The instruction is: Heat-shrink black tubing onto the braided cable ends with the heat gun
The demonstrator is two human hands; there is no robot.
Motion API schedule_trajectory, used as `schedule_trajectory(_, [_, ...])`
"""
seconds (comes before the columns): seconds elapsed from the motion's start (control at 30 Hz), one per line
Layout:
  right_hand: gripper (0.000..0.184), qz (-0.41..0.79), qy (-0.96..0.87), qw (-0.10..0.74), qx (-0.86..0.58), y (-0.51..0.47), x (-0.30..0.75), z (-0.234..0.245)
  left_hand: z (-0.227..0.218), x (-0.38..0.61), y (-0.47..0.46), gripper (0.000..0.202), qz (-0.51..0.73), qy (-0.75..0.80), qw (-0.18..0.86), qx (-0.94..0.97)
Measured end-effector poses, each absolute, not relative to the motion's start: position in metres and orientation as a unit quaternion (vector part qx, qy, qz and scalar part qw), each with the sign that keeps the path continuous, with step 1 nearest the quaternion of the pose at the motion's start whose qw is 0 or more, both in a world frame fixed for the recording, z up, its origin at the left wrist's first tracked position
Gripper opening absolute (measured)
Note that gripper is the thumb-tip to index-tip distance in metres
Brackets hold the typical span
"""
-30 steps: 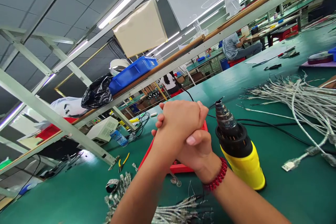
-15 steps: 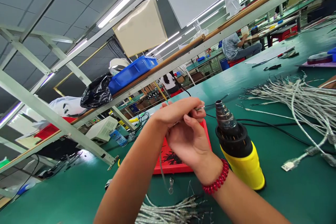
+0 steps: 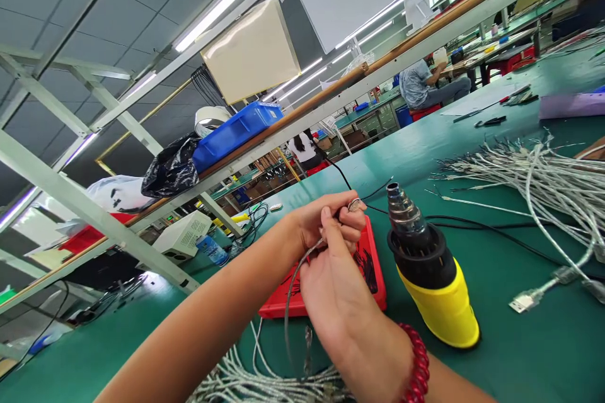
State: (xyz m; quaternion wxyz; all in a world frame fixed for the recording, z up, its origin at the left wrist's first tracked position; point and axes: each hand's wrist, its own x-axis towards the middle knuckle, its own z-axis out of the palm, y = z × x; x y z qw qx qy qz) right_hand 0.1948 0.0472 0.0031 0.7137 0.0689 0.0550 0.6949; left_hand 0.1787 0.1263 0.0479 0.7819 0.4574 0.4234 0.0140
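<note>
My left hand [image 3: 338,211] is closed, with a thin wire end sticking out past its fingertips. My right hand [image 3: 338,277], below a red coiled wristband, is closed against the left one. Both grip a grey cable [image 3: 289,302], which loops down from between the fingers toward the table. Under the hands lies a red tray [image 3: 283,310] with many small black tube pieces. A yellow heat gun [image 3: 435,289] stands just right of the hands, its metal nozzle pointing up. Several silvery cables [image 3: 265,378] lie in a bundle below the arms.
A larger heap of silvery cables [image 3: 543,176] lies at right, one USB plug [image 3: 525,301] toward me. Black cords cross the green table [image 3: 515,352]. A shelf rail with a blue bin [image 3: 236,135] spans overhead. A blue can [image 3: 212,250] stands at left; a person [image 3: 418,85] sits far back.
Both hands have turned and drawn together around the cable; my left forearm has swung lower and left. My right wrist has shifted right and down. A purple object at far right has changed position.
</note>
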Motion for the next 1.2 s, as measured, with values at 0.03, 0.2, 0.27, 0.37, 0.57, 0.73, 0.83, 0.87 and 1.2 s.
schedule_trajectory(0.03, [0.029,0.705,0.061,0.704,0.067,0.046,0.194,0.003,0.049,0.178,0.126,0.043,0.008,0.428,0.78,0.457])
schedule_trajectory(0.2, [0.028,0.737,0.07,0.67,0.062,0.04,0.195,0.007,0.054,0.176,0.122,0.039,0.01,0.461,0.758,0.461])
schedule_trajectory(0.27, [0.029,0.746,0.08,0.658,0.062,0.038,0.197,0.009,0.056,0.176,0.121,0.038,0.009,0.468,0.752,0.463])
schedule_trajectory(0.37, [0.032,0.763,0.09,0.635,0.078,0.037,0.199,0.012,0.061,0.176,0.117,0.035,0.037,0.464,0.752,0.467])
schedule_trajectory(0.57, [0.02,0.806,0.081,0.577,0.101,0.034,0.209,0.018,0.075,0.185,0.111,0.029,0.04,0.458,0.753,0.47])
schedule_trajectory(0.73, [0.014,0.821,0.078,0.553,0.121,0.035,0.217,0.021,0.081,0.192,0.113,0.031,0.028,0.463,0.741,0.485])
schedule_trajectory(0.83, [0.014,0.824,0.065,0.545,0.139,0.037,0.22,0.02,0.082,0.194,0.115,0.034,0.028,0.484,0.721,0.495])
schedule_trajectory(0.87, [0.015,0.823,0.059,0.546,0.145,0.038,0.22,0.019,0.082,0.195,0.116,0.034,0.027,0.488,0.717,0.497])
schedule_trajectory(1.2, [0.012,0.825,0.075,0.537,0.157,0.043,0.229,0.02,0.08,0.2,0.126,0.03,0.002,0.495,0.682,0.539])
